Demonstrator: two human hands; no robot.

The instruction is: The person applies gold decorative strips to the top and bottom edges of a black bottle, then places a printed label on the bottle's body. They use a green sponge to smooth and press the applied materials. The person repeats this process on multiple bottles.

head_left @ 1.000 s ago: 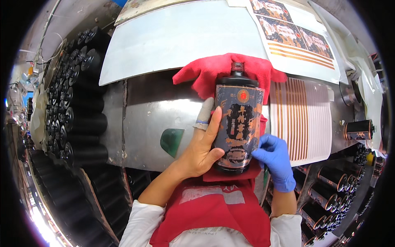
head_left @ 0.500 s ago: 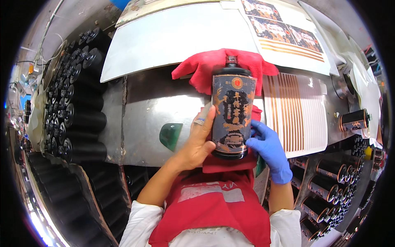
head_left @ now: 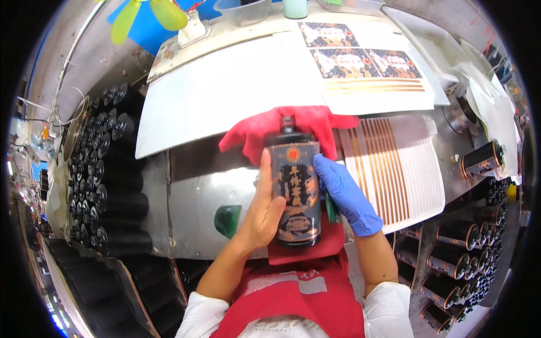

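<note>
A black bottle [head_left: 295, 197] with a dark label in gold and copper print lies tilted, its neck pointing away from me. My left hand [head_left: 264, 211], bare, is wrapped round its left side, thumb on the label. Against the right edge of the label press the fingers of my right hand [head_left: 346, 194], in a blue glove. A green flat piece [head_left: 331, 211] shows between that palm and the bottle; whether the hand grips it I cannot tell. Under the bottle's neck is a bunched red cloth [head_left: 253, 132]. Another green flat piece [head_left: 228, 221] rests on the metal table, left of my left hand.
Several black bottles [head_left: 121, 203] stand stacked at left. White boards [head_left: 225, 84] and printed label sheets [head_left: 366, 56] cover the far side. A sheet of copper strips [head_left: 389, 169] lies at right, near a labelled bottle [head_left: 482, 159]. More labelled bottles [head_left: 451, 262] fill crates at lower right.
My right hand has slid up along the bottle's right edge, from its base toward the label's top. The view has shifted, showing more of the table's far side.
</note>
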